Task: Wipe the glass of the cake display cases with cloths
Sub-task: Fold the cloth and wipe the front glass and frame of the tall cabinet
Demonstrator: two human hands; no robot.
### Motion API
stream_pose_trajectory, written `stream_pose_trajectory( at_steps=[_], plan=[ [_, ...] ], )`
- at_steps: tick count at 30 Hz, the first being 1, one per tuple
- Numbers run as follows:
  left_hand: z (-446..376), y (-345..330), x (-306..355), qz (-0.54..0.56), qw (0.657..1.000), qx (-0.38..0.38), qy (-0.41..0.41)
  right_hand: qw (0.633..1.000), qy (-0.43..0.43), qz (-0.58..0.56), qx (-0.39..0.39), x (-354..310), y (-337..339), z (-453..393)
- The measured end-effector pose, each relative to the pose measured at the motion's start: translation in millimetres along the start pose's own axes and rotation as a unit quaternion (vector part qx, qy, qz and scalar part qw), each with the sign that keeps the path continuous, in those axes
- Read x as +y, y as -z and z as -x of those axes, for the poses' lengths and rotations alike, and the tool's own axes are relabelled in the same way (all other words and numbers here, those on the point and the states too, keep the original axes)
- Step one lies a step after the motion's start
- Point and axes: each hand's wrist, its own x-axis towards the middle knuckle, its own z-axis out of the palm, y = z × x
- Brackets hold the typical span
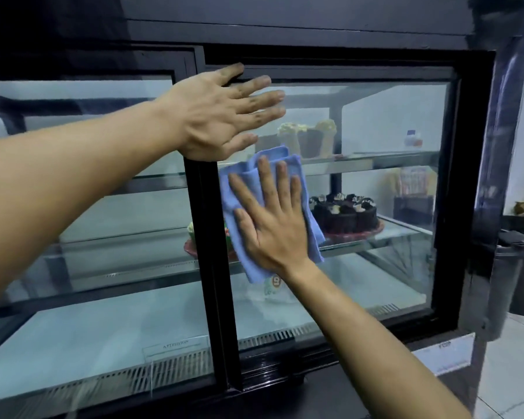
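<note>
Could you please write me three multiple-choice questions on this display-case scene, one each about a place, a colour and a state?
1. Where is the chocolate cake?
A. On the middle shelf
B. On the case floor
C. On top of the case

2. What colour is the cloth?
A. Yellow
B. Blue
C. White

3. How is the right hand on the cloth?
A. Clenched around it
B. Pinching a corner
C. Flat, fingers straight

Answers:
1. A, it sits on the glass shelf midway up.
2. B, the cloth is light blue.
3. C, the palm presses it against the glass, while the left hand rests open above.
</note>
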Motion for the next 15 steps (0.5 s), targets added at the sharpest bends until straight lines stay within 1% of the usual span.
stream_pose_trajectory(
  at_steps=[2, 3, 4, 6, 7, 9, 10, 11, 12, 13, 14, 15],
  plan=[
    [0, 1, 0, 0.005, 1.0, -0.002, 0.004, 0.996, 0.085, 0.01, -0.022, 31, 6, 18],
    [-1, 1, 1, -0.002, 1.0, -0.002, 0.004, 0.995, 0.093, 0.02, -0.024, 60, 9, 28],
    [-2, 1, 2, -0.015, 1.0, -0.003, 0.004, 0.997, 0.066, 0.031, -0.015, 92, 16, 38],
    [-2, 1, 3, -0.041, 0.999, -0.003, 0.005, 0.996, -0.062, 0.063, 0.008, 161, 30, 56],
    [-3, 2, 4, -0.05, 0.999, -0.002, 0.006, 0.987, -0.141, 0.077, 0.009, 193, 41, 64],
    [-4, 5, 6, -0.056, 0.998, -0.005, 0.0, 0.952, -0.3, 0.064, -0.005, 235, 58, 70],
    [-5, 6, 6, -0.056, 0.998, -0.009, -0.005, 0.929, -0.367, 0.05, -0.001, 239, 60, 66],
    [-6, 7, 8, -0.054, 0.998, -0.015, -0.008, 0.905, -0.422, 0.044, 0.013, 226, 56, 58],
    [-7, 8, 8, -0.054, 0.998, -0.02, -0.008, 0.889, -0.453, 0.053, 0.04, 201, 50, 48],
    [-8, 8, 9, -0.052, 0.998, -0.021, -0.005, 0.882, -0.464, 0.054, 0.065, 167, 41, 41],
    [-8, 7, 9, -0.052, 0.998, -0.02, -0.002, 0.894, -0.439, 0.04, 0.081, 126, 31, 37],
    [-8, 7, 9, -0.052, 0.998, -0.019, 0.001, 0.921, -0.38, 0.024, 0.084, 84, 19, 38]
  ],
)
